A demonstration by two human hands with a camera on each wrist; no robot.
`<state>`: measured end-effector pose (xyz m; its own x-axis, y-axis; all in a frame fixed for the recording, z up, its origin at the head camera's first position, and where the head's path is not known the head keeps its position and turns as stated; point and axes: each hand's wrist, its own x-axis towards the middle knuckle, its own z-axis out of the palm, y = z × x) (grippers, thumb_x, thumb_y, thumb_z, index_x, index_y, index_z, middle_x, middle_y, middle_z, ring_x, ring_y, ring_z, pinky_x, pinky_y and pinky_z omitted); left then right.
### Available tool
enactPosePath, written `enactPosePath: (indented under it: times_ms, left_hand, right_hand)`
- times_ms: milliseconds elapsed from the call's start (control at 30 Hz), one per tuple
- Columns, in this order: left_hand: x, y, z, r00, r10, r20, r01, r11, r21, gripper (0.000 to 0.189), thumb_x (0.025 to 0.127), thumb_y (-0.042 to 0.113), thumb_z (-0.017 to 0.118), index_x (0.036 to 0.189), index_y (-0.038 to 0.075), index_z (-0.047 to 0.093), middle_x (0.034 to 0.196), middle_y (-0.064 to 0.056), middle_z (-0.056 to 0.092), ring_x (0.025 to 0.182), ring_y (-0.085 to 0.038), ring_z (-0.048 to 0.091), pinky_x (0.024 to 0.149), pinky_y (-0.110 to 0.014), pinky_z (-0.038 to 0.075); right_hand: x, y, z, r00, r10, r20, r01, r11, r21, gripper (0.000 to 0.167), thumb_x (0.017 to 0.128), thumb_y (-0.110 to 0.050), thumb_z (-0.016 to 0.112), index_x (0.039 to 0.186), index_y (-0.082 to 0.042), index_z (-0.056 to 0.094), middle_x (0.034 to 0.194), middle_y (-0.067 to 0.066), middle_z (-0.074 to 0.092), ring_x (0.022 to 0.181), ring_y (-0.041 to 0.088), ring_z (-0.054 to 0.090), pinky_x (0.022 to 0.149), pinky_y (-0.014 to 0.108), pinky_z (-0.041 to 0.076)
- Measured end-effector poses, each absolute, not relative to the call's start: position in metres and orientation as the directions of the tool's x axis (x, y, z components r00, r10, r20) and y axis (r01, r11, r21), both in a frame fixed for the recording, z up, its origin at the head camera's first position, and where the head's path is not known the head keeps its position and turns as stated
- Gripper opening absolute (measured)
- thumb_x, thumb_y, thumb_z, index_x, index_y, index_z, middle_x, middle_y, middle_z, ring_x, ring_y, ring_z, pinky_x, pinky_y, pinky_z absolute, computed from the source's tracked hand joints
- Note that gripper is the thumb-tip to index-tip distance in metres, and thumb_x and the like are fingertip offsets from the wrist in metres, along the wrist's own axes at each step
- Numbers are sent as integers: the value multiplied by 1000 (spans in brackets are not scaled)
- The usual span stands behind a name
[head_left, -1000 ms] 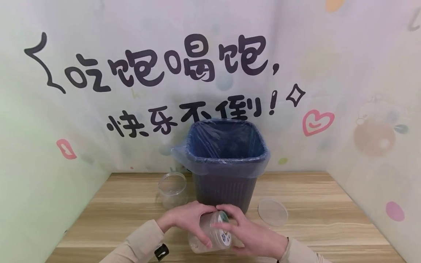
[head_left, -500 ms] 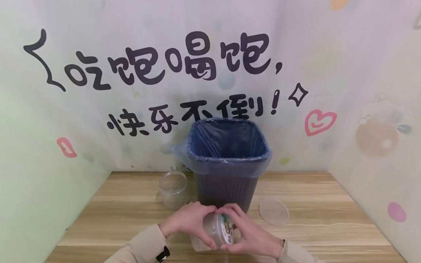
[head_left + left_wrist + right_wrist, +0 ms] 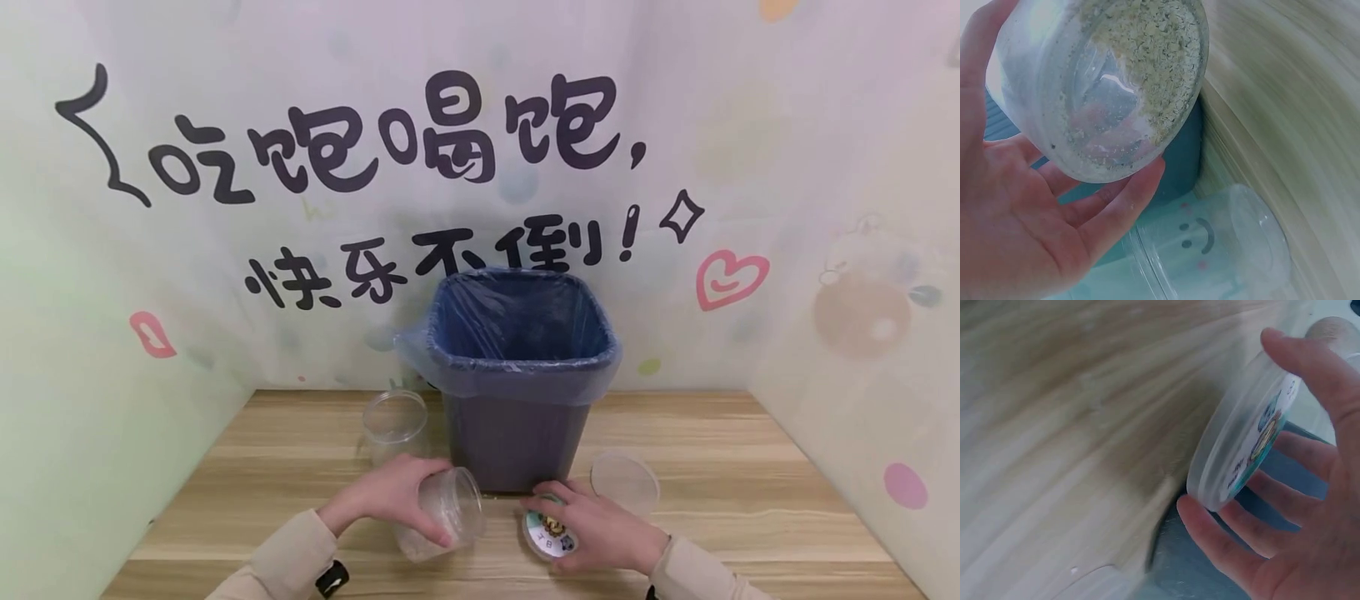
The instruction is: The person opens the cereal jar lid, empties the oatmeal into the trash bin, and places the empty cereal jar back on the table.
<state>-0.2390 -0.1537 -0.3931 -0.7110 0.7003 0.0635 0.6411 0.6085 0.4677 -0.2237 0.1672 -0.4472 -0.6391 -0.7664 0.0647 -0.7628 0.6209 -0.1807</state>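
Observation:
In the head view my left hand grips a clear plastic jar, tilted so its uncovered mouth points up and right. Pale flaky crumbs lie along the bottom of this jar in the left wrist view. To the right, my right hand holds a round clear screw lid by its edge, thumb on one side and fingers on the other. The lid carries a white and green sticker with a cartoon animal. In the right wrist view, the lid is apart from the jar, low over the table.
A dark blue trash bin with a clear liner stands against the wall behind my hands. Left of it is a second clear jar, uncovered, close behind my left hand. A flat clear lid lies on the wooden table at right.
The stickered lid has come off the jar. My right hand has moved right with it, while my left hand has moved left with the jar.

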Motion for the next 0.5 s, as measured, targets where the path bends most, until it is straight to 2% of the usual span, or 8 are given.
enactPosePath:
  times_ms: [133, 300, 433, 500]
  left_hand:
    - [-239, -157, -395, -728, 683, 58, 627, 628, 461, 78, 62, 48, 86, 120, 2, 61, 105, -5, 66, 92, -16, 59, 76, -30, 49]
    - [-237, -158, -397, -742, 669, 37, 602, 641, 475, 78, 61, 49, 86, 119, 4, 62, 102, -1, 66, 88, -12, 58, 73, -28, 48]
    - [-238, -160, -399, -732, 679, 51, 612, 623, 487, 75, 61, 50, 85, 117, 5, 62, 100, 1, 67, 85, -9, 58, 72, -26, 48]
    - [-238, -162, -400, -729, 682, 62, 618, 616, 488, 75, 62, 50, 85, 117, 5, 62, 101, 1, 66, 86, -8, 58, 72, -26, 48]
  right_hand:
    - [-225, 168, -451, -670, -742, 25, -737, 661, -140, 76, 73, -42, 81, 140, -23, 52, 137, 5, 49, 121, 33, 48, 73, 45, 53]
    - [-225, 174, -452, -612, -783, 110, -791, 606, -88, 73, 71, -46, 81, 134, -18, 58, 134, 7, 52, 117, 30, 51, 79, 41, 52]
    - [-231, 185, -442, -557, -810, 182, -829, 554, -75, 57, 74, -39, 80, 120, -9, 66, 122, 10, 59, 109, 28, 56, 86, 38, 50]
    - [-237, 195, -432, -566, -799, 201, -823, 564, -75, 48, 75, -33, 80, 113, -8, 68, 114, 9, 62, 104, 26, 58, 84, 38, 50]
